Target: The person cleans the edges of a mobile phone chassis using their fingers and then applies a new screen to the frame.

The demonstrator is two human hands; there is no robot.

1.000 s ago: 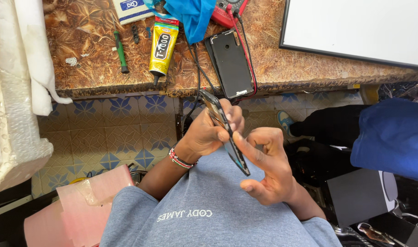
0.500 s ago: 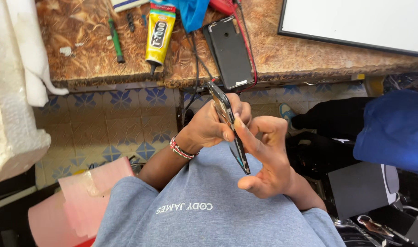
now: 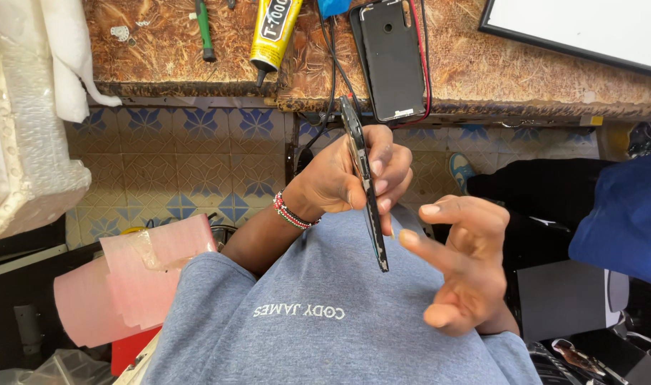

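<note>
Right hand (image 3: 461,271) open, fingers spread just beside thin black phone panel (image 3: 369,207). Panel edge-on above lap, pinched in left hand (image 3: 343,178). Likely light, stiff, fragile; best gripped along edges. Beyond, back cover (image 3: 393,60) on table (image 3: 518,71).

yellow glue tube (image 3: 272,30), black cap | bench top | white panel (image 3: 582,25), top right

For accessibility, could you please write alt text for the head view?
A person's left hand grips a thin dark phone edge-on, the open right hand beside its lower end. A yellow glue tube lies on the worktop beyond.
</note>
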